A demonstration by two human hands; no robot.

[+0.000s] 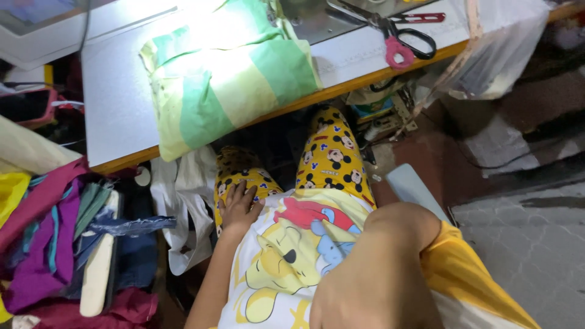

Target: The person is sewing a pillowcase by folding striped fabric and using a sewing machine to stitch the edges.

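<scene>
Now | left hand [239,206] flat on yellow cartoon-print trousers [332,152] | fingers [234,191] spread

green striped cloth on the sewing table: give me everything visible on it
The striped cloth is a soft, woven-looking fabric in broad bands of mint green and pale yellow-green. It lies bunched and folded on the white table, its top part washed out by bright light. Its lower left corner droops over the table's wooden front edge. Neither hand touches it: the left hand rests on the person's knee below. The scissors lie apart, to its right.
</scene>
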